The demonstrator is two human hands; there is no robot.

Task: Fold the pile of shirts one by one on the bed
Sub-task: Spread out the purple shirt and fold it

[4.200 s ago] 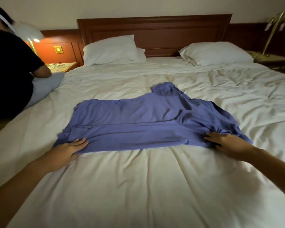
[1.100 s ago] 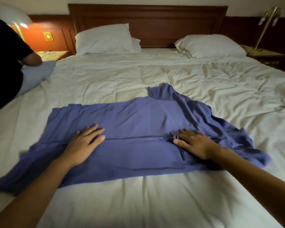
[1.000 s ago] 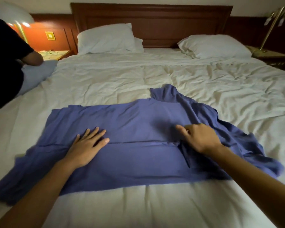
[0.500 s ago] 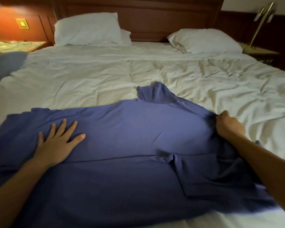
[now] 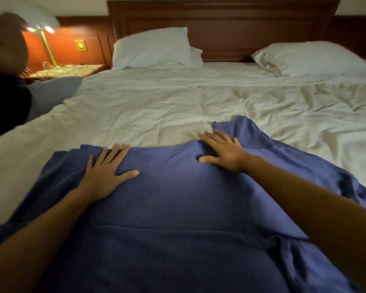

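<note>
The blue shirt [image 5: 178, 208] is spread on the bed [image 5: 156, 106], at its near end. It is judged light, soft and limp, easily creased, and best pinched at an edge or corner. The left hand [image 5: 106, 172] and right hand [image 5: 222, 153] are pressed flat near its far edge, fingers straight and apart, nothing gripped.
</note>
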